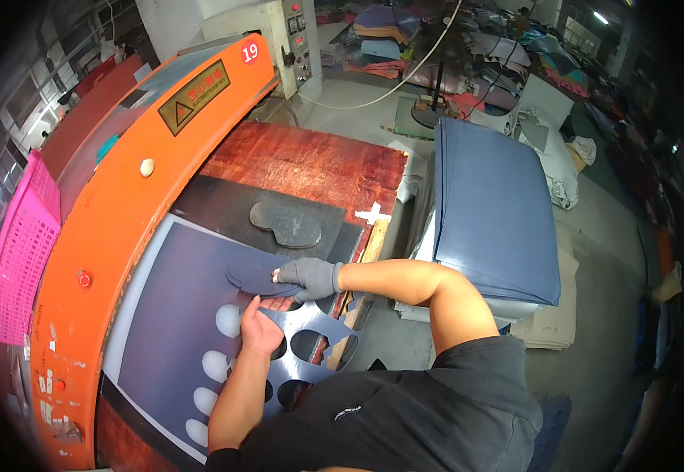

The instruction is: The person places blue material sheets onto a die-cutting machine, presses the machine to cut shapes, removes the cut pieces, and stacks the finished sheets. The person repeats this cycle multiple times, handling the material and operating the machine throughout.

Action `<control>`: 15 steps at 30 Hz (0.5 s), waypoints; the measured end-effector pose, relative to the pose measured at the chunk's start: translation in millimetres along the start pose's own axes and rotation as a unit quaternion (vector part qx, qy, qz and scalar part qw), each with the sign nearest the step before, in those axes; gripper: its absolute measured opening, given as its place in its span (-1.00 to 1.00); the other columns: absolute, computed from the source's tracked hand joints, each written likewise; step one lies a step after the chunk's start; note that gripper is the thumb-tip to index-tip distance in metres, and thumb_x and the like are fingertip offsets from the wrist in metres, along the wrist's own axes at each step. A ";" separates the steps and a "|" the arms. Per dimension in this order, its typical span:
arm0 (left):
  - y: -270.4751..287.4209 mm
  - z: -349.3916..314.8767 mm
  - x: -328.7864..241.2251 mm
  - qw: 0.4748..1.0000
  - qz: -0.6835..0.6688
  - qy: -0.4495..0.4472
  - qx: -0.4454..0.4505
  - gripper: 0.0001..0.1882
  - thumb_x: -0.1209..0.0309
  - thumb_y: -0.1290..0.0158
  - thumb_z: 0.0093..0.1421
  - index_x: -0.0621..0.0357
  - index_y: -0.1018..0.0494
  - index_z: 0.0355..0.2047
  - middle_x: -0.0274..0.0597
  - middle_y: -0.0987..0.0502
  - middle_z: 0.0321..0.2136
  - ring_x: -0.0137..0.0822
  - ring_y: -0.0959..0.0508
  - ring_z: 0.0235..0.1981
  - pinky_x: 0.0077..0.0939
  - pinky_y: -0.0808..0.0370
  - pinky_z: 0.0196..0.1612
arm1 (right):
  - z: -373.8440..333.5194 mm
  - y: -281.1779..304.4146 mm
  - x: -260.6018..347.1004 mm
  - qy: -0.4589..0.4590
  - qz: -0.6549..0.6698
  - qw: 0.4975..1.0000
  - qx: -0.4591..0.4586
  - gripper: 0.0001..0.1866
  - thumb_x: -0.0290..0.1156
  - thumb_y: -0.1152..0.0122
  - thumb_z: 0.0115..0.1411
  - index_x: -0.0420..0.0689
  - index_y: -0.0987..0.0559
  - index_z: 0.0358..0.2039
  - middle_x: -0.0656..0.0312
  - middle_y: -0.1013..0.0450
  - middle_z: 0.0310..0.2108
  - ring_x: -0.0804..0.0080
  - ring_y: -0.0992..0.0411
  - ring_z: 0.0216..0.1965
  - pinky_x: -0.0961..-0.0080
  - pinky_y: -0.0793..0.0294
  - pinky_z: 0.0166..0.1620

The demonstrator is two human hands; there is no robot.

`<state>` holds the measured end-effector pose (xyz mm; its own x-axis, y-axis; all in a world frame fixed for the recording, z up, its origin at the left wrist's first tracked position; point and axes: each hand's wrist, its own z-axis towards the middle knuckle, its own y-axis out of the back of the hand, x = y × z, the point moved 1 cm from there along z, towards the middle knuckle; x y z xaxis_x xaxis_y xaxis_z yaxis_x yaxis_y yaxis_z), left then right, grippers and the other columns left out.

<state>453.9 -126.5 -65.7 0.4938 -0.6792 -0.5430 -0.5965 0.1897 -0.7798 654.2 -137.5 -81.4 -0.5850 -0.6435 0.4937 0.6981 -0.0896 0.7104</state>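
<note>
Dark blue rounded sole-shaped cut-outs (249, 271) lie overlapped in a small stack above the blue sheet (177, 307). My right hand (310, 277), in a grey glove with bare fingertips, grips the stack at its right side. Just below it is my left hand (263, 329), bare and palm up. Its thumb is apart from the fingers, which reach toward the stack's lower edge beneath the glove. Rounded holes run through the sheet near my body, some pale and some showing the bed below. A dark sole-shaped cutting die (285, 226) rests on the black board (224, 200) beyond my hands.
An orange press beam (125, 212) curves along the left, with a red button (84, 278) and a pink basket (23, 252) beside it. A control box (295, 47) stands behind. To the right rises a stack of blue sheets (495, 212). Material heaps fill the back.
</note>
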 end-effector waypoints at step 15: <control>-5.2 -99.4 -108.3 0.991 0.108 -0.040 -0.067 -0.35 -0.10 0.21 0.24 0.19 -0.14 0.11 0.04 -0.33 0.03 -0.04 -0.38 -0.01 -0.03 -0.31 -0.01 | 181.4 97.7 82.8 -0.059 -0.047 0.979 -0.190 -0.68 -0.12 -0.14 0.06 -0.12 -0.55 -0.34 0.06 -0.49 -0.35 0.11 -0.47 -0.31 0.32 -0.44 -0.25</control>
<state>340.6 -124.4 28.1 0.3911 -0.5743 -0.7192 -0.7694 0.2247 -0.5979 599.1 -61.6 119.9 -0.6824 -0.5290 0.5044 0.7285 -0.4357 0.5287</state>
